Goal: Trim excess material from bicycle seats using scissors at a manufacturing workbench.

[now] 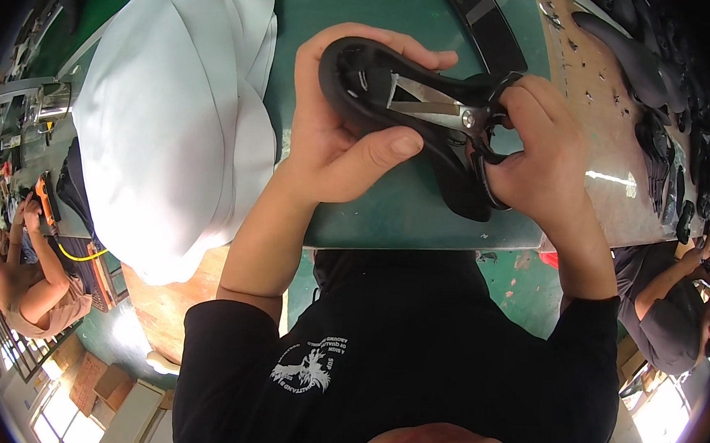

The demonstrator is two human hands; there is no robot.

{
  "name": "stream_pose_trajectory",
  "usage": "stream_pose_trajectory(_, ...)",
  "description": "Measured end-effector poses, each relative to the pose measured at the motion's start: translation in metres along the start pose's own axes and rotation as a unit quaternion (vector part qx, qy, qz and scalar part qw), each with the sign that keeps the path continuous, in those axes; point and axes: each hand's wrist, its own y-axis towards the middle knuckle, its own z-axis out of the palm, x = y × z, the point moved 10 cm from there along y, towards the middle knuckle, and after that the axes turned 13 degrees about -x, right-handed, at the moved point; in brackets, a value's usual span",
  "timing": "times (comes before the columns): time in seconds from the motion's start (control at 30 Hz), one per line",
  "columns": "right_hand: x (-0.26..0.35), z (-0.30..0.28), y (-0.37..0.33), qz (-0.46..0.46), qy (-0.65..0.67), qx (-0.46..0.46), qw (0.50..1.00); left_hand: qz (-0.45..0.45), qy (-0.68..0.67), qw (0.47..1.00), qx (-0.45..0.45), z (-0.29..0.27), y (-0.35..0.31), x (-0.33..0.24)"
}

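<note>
My left hand (326,162) is closed around the rounded end of a black bicycle saddle (449,172), its thumb along the near edge and its fingers along the far one. The saddle has a long opening in its middle and spreads into two wings on the right. In my right hand (545,152) is a pair of scissors (437,109) with black handles, my fingers in the loops. Its metal blades lie over the opening, pointing left toward my left hand. Exactly what the blade tips touch I cannot tell.
A tall stack of white sheets (165,118) stands left on the green table (354,231). Beyond the saddle lies a dark flat object (482,29). Small black scraps dot a brown board (600,123) at right, beside black saddle-like pieces (629,64). Co-workers sit left (37,290) and right (658,304).
</note>
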Motion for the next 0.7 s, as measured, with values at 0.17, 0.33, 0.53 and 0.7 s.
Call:
stream_pose_trajectory(0.17,-0.0021,0.0003,-0.0023,0.014,0.016,0.016,1.0,0.016,0.012,1.0,0.017,0.0013,-0.0005,-0.0004)
stream_pose_trajectory(0.33,-0.007,0.0035,-0.0088,0.042,0.029,0.03,0.998,0.019,0.009,1.0,0.019,0.0009,0.0,-0.0021)
stream_pose_trajectory(0.53,0.0007,0.0027,-0.0008,0.027,0.012,0.001,1.0,0.04,0.012,0.999,-0.017,-0.0001,-0.0012,-0.0037)
stream_pose_trajectory(0.7,-0.0028,0.006,-0.0027,0.045,0.013,0.017,0.999,0.059,0.01,0.998,-0.011,-0.0025,-0.001,-0.0025)
